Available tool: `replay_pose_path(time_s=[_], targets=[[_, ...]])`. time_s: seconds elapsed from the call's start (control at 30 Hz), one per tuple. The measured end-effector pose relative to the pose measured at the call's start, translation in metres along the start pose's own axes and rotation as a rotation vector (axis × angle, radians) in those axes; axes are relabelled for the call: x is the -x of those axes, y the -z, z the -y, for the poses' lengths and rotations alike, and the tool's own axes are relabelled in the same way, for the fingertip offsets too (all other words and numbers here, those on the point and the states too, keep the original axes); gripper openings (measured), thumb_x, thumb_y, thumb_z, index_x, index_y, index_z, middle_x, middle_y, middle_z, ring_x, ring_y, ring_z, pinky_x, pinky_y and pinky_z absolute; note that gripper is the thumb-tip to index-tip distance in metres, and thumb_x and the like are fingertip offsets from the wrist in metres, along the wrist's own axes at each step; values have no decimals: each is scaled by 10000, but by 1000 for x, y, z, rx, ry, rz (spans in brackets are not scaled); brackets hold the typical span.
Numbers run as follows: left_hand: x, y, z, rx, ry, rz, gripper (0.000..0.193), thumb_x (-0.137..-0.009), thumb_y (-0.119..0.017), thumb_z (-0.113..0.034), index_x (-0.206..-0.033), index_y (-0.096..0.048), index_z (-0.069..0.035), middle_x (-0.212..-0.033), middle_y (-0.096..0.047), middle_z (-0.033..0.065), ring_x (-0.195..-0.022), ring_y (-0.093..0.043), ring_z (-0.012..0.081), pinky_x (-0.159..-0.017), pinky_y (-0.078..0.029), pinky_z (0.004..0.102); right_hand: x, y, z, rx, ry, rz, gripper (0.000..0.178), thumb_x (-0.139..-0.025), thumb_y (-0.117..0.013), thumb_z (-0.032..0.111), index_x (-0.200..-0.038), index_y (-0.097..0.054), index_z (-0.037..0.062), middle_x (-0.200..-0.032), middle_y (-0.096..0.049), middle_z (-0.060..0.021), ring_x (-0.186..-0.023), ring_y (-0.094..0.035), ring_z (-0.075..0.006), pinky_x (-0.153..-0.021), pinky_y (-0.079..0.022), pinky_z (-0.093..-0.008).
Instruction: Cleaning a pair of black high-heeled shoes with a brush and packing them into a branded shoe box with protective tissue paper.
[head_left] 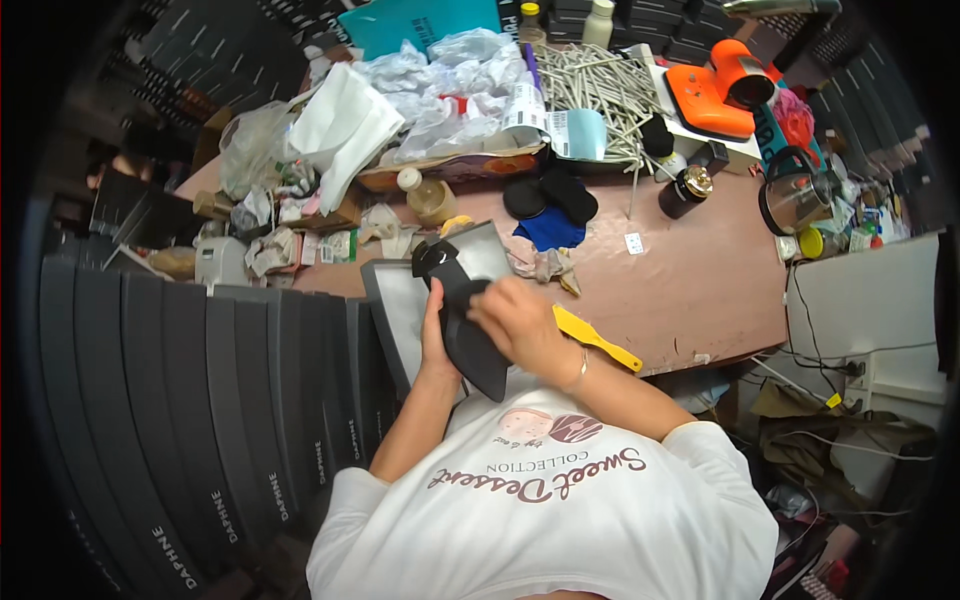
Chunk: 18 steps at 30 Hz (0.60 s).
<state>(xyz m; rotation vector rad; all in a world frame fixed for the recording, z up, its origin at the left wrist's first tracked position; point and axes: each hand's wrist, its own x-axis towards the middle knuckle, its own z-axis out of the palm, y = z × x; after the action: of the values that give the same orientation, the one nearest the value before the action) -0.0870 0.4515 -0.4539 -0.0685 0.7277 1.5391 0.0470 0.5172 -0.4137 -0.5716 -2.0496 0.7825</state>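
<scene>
Dark pointed shoe [470, 345] held up beside an open grey box [398, 305], pale inside; left hand [436, 335] clasped along the shoe's left side, right hand [527, 322] with fingers bent together at its upper, whether pinching anything cannot be told. Behind: a carton [450, 174] heaped with crumpled translucent bags [440, 95]; a white-capped bottle [430, 192] containing yellowish liquid [432, 207]

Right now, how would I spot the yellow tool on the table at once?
Start at the brownish-pink table and go to its near edge. There, just right of the right hand, lies the yellow tool, slanting toward the lower right. Unlike the pale crumpled scrap nearby, it is long, flat and bright.
</scene>
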Motion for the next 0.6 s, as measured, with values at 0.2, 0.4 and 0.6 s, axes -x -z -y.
replay_pose_path(time_s=[0.2,0.4,0.6], targets=[[-21,-13,-5,-84,-34,-5,500,-957,-462,-505,-1077,-578,-34,-956,-639,96,-877,-640,225,-766,-544,334,12,11,-3,-17,71,118,165,-745,-714,100,-869,-620,44,-772,-539,-92,-721,-553,-277,-621,-446,-378],[-14,-5,-16,-218,-131,-60,532,-957,-430,-531,-1072,-571,-32,-958,-650,133,-854,-642,204,-751,-541,314,58,22,-35,-25,-86,179,183,-776,-708,112,-925,-623,46,-838,-563,-110,-821,-580,-282,-711,-468,-372],[-3,-7,-28,-203,-95,-103,507,-943,-453,-518,-1033,-568,-32,-940,-650,175,-828,-649,228,-712,-556,324,106,79,-171,584,-444,42,339,-780,-705,215,-1071,-590,84,-976,-584,-125,-927,-562,-316,-767,-425,-407]])
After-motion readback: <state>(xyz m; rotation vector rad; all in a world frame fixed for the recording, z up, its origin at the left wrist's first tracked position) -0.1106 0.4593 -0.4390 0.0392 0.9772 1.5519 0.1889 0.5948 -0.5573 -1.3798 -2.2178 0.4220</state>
